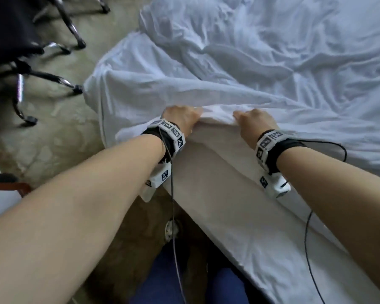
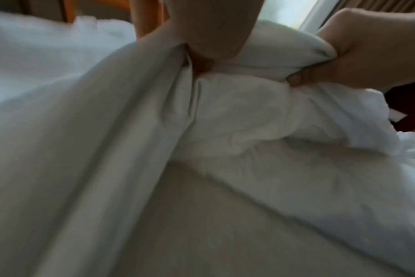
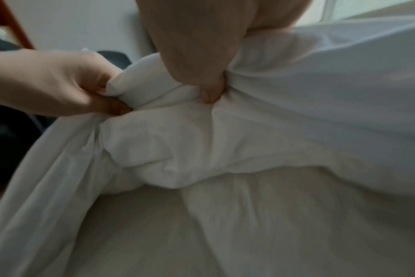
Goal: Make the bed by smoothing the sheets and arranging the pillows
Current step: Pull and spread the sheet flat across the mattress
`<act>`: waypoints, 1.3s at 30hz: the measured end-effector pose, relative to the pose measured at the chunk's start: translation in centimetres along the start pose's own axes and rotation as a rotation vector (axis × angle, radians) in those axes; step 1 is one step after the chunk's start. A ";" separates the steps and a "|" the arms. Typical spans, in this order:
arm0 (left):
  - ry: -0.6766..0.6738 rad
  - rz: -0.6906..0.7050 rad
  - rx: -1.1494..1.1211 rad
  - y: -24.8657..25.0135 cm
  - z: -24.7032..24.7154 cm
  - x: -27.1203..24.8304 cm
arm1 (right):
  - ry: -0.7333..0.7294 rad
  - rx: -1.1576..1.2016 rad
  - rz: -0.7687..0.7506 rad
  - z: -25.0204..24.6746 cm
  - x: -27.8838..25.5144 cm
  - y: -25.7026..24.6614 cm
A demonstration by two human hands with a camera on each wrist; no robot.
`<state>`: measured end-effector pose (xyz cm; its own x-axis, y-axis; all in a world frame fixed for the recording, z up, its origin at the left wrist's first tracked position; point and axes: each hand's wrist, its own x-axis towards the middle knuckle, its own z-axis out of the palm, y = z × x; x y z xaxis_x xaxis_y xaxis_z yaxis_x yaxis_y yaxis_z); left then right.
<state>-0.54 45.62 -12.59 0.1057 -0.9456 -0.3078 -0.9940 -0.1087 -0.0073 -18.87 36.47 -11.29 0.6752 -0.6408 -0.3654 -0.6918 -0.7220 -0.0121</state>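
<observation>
The person leans over the edge of the bed (image 1: 239, 227), both bare forearms reaching to the middle of the frame. The left hand (image 1: 181, 119) and the right hand (image 1: 256, 121) sit close together but apart, each with fingers curled tight around a bunched fold of the white sheet (image 1: 217, 88). In the left wrist view the left hand (image 2: 201, 37) pinches the cloth at the top of the frame while the right hand (image 2: 358, 60) clamps a thick roll of it at the upper right. The right wrist view shows the same from the other side: the right hand (image 3: 197, 56) at top centre, the left hand (image 3: 59, 84) at the left, thumb pressed against the fold.

The sheet lies rumpled across the upper right of the head view, one corner hanging over the bed's end toward the floor (image 1: 59, 132). Below the hands the bed's side is bare and pale. An office chair (image 1: 20, 51) with chrome legs stands on the floor at the upper left.
</observation>
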 end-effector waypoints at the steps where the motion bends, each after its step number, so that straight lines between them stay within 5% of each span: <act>1: 0.071 0.026 0.027 -1.1 -3.2 1.2 | 0.055 0.013 0.038 -2.6 0.7 0.4; 7: 0.411 0.130 0.144 -3.8 -17.8 7.3 | 0.368 0.021 0.225 -13.7 4.1 3.9; 10: 0.409 0.110 0.109 -3.5 -18.6 9.9 | 0.355 -0.005 0.288 -14.3 6.0 5.8; 18: 0.147 0.184 0.165 -5.0 -11.4 16.7 | 0.156 0.030 0.244 -9.0 12.5 6.9; 27: 0.427 0.127 0.143 -5.1 -25.0 28.8 | 0.430 0.017 0.403 -19.5 20.1 16.4; 30: 0.442 0.157 0.070 -6.6 -20.6 30.2 | 0.438 -0.035 0.372 -15.3 20.8 16.9; 39: -0.026 0.458 0.339 -17.2 3.5 21.1 | 0.049 -0.194 -0.062 1.2 19.7 5.7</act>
<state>18.66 28.64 -22.24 -0.3341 -0.8648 -0.3749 -0.8918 0.4188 -0.1713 -9.77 20.01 -19.67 0.7297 -0.6024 -0.3235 -0.5897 -0.7939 0.1483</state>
